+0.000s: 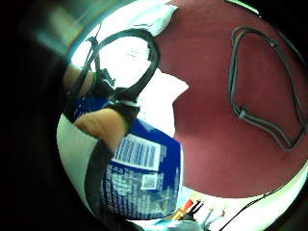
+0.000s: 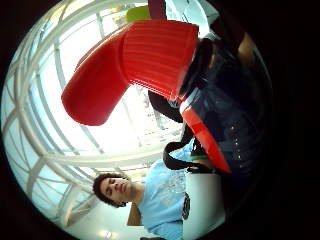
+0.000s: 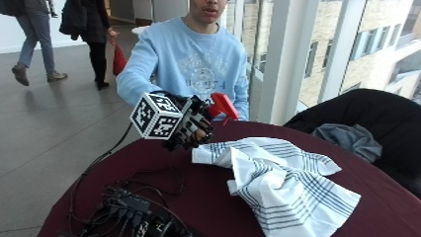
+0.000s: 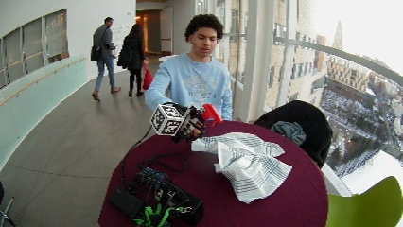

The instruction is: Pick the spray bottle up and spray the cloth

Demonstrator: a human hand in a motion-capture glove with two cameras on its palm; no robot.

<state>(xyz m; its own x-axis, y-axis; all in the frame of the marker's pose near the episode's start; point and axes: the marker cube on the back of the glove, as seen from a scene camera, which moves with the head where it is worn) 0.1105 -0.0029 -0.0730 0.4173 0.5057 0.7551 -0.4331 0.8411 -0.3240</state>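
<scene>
My gloved right hand (image 3: 192,126) holds a spray bottle above the round maroon table (image 3: 197,197), near its far left edge. The bottle's red spray head (image 3: 224,106) sticks up beyond the glove, and its nozzle aims toward the cloth. In the little finger side palm view the bottle's blue and white label (image 1: 139,173) fills the space by my fingers (image 1: 103,122). The thumb side palm view shows the red trigger head (image 2: 135,60) close up. A white cloth with dark stripes (image 3: 279,180) lies crumpled on the table just right of the hand.
A black box with tangled cables (image 3: 128,212) sits at the table's near left edge. A cable loop (image 1: 262,82) lies on the maroon top. A black chair with a grey garment (image 3: 355,136) stands at the right, a green chair (image 4: 372,203) nearer.
</scene>
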